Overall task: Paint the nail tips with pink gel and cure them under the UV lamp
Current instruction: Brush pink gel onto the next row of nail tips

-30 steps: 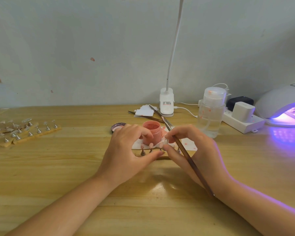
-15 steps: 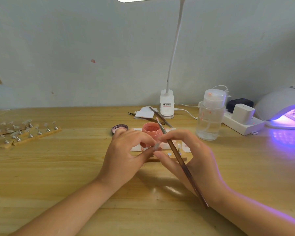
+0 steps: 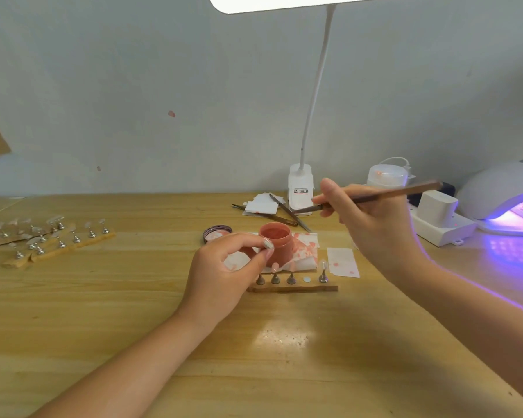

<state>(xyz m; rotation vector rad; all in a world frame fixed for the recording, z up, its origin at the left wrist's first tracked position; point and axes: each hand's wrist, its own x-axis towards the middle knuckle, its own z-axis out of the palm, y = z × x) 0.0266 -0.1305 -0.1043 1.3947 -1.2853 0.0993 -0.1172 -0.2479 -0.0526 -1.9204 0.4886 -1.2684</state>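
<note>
My left hand (image 3: 225,274) pinches a small nail tip (image 3: 267,244) between thumb and fingers, just left of the open pink gel jar (image 3: 277,242). My right hand (image 3: 372,227) is raised to the right of the jar and grips a brown brush (image 3: 372,198) that lies nearly level, its tip pointing left. In front of the jar a wooden strip (image 3: 293,287) carries several metal nail stands, one slot bare. At the far right the white UV lamp (image 3: 501,194) glows purple, with items inside it.
The jar's lid (image 3: 216,232) lies left of the jar on stained paper (image 3: 307,247). Tweezers (image 3: 287,212) and a white desk lamp base (image 3: 300,188) stand behind. A clear pump bottle (image 3: 385,175) and a white power strip (image 3: 441,224) sit right. More nail strips (image 3: 52,239) lie far left.
My right hand has risen away from the strip and swung the brush from steep to nearly level. My left hand has lifted a nail tip off the strip, which is now uncovered.
</note>
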